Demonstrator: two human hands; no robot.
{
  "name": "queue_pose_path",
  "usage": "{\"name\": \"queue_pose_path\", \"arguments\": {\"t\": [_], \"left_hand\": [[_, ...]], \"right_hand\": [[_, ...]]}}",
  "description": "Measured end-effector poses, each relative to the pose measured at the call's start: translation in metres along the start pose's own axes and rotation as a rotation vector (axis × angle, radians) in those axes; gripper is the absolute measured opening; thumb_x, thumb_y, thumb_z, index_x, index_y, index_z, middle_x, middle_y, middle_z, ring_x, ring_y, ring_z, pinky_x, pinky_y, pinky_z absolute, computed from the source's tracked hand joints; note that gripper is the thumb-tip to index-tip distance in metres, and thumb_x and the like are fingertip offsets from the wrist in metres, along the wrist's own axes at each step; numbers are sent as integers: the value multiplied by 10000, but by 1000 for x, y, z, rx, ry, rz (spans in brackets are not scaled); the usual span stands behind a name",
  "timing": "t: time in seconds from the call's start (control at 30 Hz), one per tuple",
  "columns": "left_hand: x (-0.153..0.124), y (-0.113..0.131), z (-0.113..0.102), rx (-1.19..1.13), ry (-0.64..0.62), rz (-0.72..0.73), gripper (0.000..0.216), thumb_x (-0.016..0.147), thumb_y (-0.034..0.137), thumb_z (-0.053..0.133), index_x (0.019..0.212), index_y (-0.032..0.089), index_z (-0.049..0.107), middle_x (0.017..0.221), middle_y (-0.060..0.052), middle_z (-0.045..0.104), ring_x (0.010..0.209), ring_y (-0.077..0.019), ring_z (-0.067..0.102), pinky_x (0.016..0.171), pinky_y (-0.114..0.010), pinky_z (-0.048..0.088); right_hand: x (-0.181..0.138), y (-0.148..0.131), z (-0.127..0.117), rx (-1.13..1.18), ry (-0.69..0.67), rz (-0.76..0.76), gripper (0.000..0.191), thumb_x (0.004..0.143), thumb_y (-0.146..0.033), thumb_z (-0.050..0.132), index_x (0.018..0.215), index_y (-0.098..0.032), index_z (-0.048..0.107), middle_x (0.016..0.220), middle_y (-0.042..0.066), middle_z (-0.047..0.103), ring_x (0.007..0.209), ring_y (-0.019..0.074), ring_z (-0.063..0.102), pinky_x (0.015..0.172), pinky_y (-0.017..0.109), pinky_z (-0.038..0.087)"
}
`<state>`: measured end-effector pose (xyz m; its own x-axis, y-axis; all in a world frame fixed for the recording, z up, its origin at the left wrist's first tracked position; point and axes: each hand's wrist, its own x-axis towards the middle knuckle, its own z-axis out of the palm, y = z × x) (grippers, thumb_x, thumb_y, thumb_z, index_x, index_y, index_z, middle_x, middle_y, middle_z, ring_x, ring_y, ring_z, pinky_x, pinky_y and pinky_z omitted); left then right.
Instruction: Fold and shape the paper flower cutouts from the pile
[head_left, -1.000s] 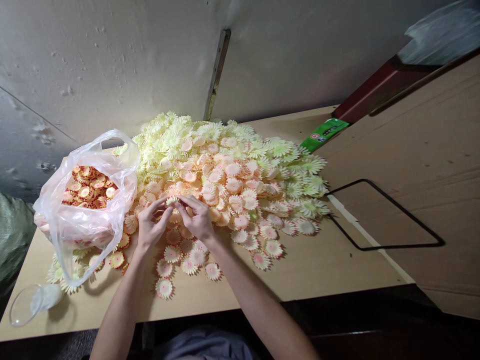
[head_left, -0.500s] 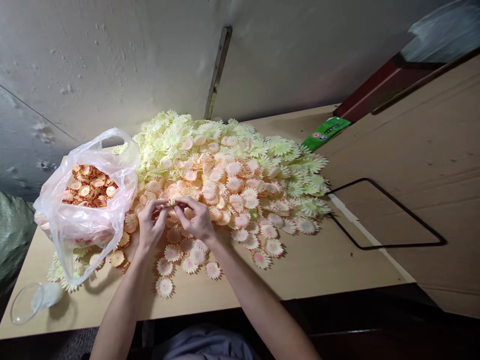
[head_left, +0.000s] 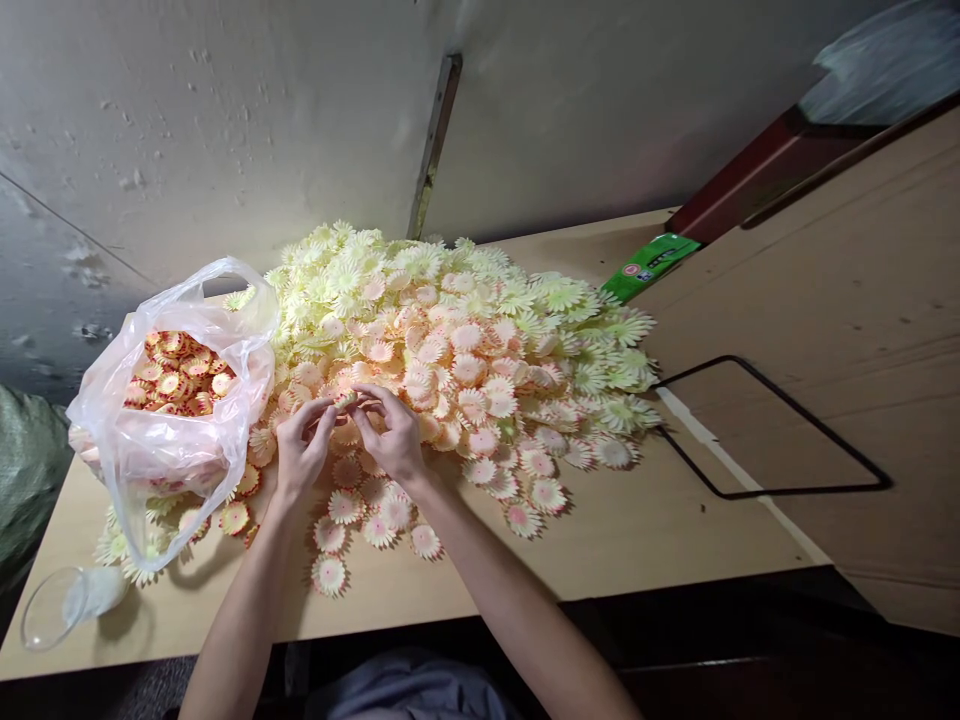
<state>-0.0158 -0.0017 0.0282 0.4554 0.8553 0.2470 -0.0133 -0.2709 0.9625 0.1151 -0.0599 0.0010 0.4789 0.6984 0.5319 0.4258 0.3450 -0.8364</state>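
Observation:
My left hand [head_left: 305, 440] and my right hand [head_left: 389, 433] meet at the near edge of a pile of artificial flower heads [head_left: 469, 370]. Between their fingertips is a small pale flower piece [head_left: 346, 400], pinched from both sides. Its details are too small to make out. Pale yellow-green flower heads make up the back and right of the pile, while pink-tinged ones fill the middle and front. To the left of my left hand stands an open plastic bag [head_left: 180, 440] with small red-edged flower pieces [head_left: 180, 370] inside.
A clear cup [head_left: 71, 605] lies tilted at the table's [head_left: 675, 540] front left corner. On the right, a black wire frame [head_left: 772, 493] rests by a cardboard panel [head_left: 885, 380]. A green packet [head_left: 651, 266] is at the back right, and a wall [head_left: 300, 120] rises behind.
My right hand has shifted slightly up and its fingers have opened out a little. The flower piece shows more plainly between the fingertips. My left hand has barely moved.

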Motion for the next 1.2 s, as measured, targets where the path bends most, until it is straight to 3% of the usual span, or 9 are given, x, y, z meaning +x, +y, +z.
{"name": "queue_pose_path", "arguments": {"t": [0.13, 0.3, 0.63, 0.8, 0.93, 1.1, 1.2], "left_hand": [[2, -3, -2, -98, 11, -46, 271, 837, 394, 639, 939, 148, 692, 903, -63, 724, 839, -195, 709, 826, -340, 581], [5, -6, -7, -65, 20, -77, 271, 796, 397, 689, 901, 151, 729, 879, -58, 735, 792, -168, 692, 749, -269, 570], [3, -3, -4, -210, -33, -136, 246, 788, 381, 706, 890, 157, 712, 867, -59, 728, 801, -185, 722, 820, -325, 587], [4, -2, -6, -151, -49, -114, 243, 793, 378, 700, 898, 158, 714, 891, -58, 729, 808, -167, 705, 810, -303, 586], [4, -2, -5, -124, -34, -92, 255, 791, 385, 699, 911, 160, 723, 967, -74, 733, 864, -184, 700, 818, -311, 584], [5, 2, -4, -138, -15, -93, 286, 800, 391, 686, 959, 156, 719, 1069, -103, 717, 977, -218, 681, 867, -346, 570], [5, 4, -5, -123, 14, -110, 287, 769, 350, 728, 985, 163, 702, 1007, -86, 728, 940, -197, 691, 880, -332, 555]], "right_hand": [[0, -3, -1, 1, 16, -21, 279, 891, -281, 586, 1159, -215, 628, 1060, 98, 701, 920, 205, 683, 868, 364, 574], [3, -8, -4, -54, -55, -87, 363, 842, -333, 669, 1190, -232, 657, 1133, 95, 703, 1010, 234, 672, 926, 398, 557], [4, -2, -3, 13, -67, -104, 319, 872, -292, 631, 1187, -285, 683, 1111, 71, 711, 1005, 215, 674, 884, 364, 577], [3, -3, -1, 6, -80, -60, 305, 869, -284, 636, 1169, -271, 686, 1112, 67, 713, 1014, 212, 669, 915, 374, 563], [1, -4, 1, 159, -41, 65, 383, 830, -299, 685, 1201, -219, 631, 1129, 92, 703, 941, 202, 699, 872, 357, 586], [2, -9, 1, 167, -40, 110, 172, 830, -297, 679, 952, -179, 705, 1166, 120, 694, 1033, 225, 686, 919, 347, 572], [2, -9, 0, 196, -71, 133, 180, 844, -298, 658, 966, -180, 716, 1159, 113, 700, 1056, 227, 679, 943, 352, 564]]}}
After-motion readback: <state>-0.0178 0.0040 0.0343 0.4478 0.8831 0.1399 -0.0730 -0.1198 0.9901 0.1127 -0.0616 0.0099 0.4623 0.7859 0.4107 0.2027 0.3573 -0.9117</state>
